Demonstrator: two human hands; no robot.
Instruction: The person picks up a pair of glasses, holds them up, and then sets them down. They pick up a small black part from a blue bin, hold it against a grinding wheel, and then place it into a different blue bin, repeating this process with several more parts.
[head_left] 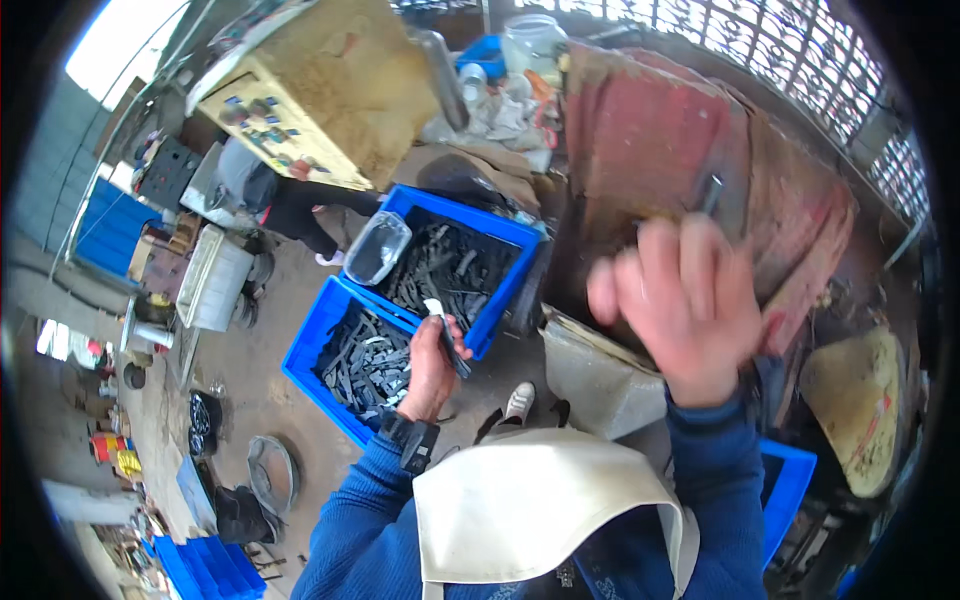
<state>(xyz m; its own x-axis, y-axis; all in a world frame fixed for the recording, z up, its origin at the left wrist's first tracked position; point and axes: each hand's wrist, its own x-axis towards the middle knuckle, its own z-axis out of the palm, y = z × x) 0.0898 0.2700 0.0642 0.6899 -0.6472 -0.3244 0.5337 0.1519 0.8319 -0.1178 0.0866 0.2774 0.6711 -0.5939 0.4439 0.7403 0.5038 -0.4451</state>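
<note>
My left hand (432, 368) is closed around a narrow dark strip (460, 364) with a pale, shiny end (433, 306) sticking out past the fingers. Whether it is one piece or several I cannot tell. Below it stands a blue crate (300, 352) with many short grey and black strips (362, 365). My right hand (690, 305) is raised over the red-brown covered bench, blurred, its thumb apart from its fingers, and I see nothing in it. Just beyond its fingers is a small blurred shiny piece (714, 186), apparently not touching the hand.
A second blue crate (508, 232) of dark strips adjoins the first, with a clear plastic tub (378, 248) on its corner. The worn red-brown cover (650, 120) lies at right. Another person (290, 205) bends by the yellowish cabinet (340, 85). A blue crate (795, 490) stands beside my right arm.
</note>
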